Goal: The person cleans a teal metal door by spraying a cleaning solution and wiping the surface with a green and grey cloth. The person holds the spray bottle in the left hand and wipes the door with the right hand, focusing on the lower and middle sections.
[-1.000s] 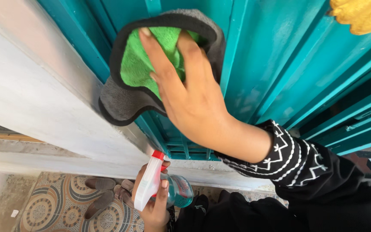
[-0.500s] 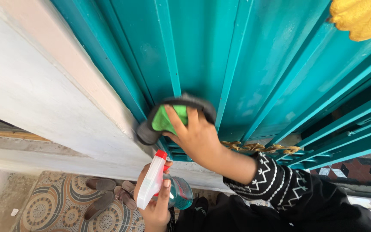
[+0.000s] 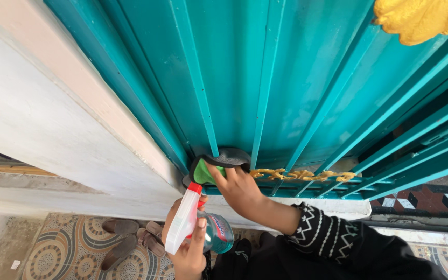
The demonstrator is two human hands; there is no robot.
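My right hand [image 3: 239,186] presses a grey-edged green cloth [image 3: 209,165] against the lower part of a teal ribbed metal door [image 3: 245,78], just above a gold ornamental band [image 3: 302,175]. A black sleeve with a white pattern covers that arm. Closer to me, my left hand [image 3: 187,249] grips a spray bottle [image 3: 203,228] with a white and red trigger head and blue liquid inside. The bottle hangs below the cloth, apart from the door.
A white wall [image 3: 32,119] runs along the left of the door. Brown sandals [image 3: 125,238] lie on a patterned tiled floor [image 3: 63,254] below. A yellow ornament [image 3: 416,18] sits on the door at upper right. Open teal bars [image 3: 426,140] stand to the right.
My right hand has slid the cloth down the door, from high on the panel to its lower edge by the gold band. The left hand with the bottle has stayed put.
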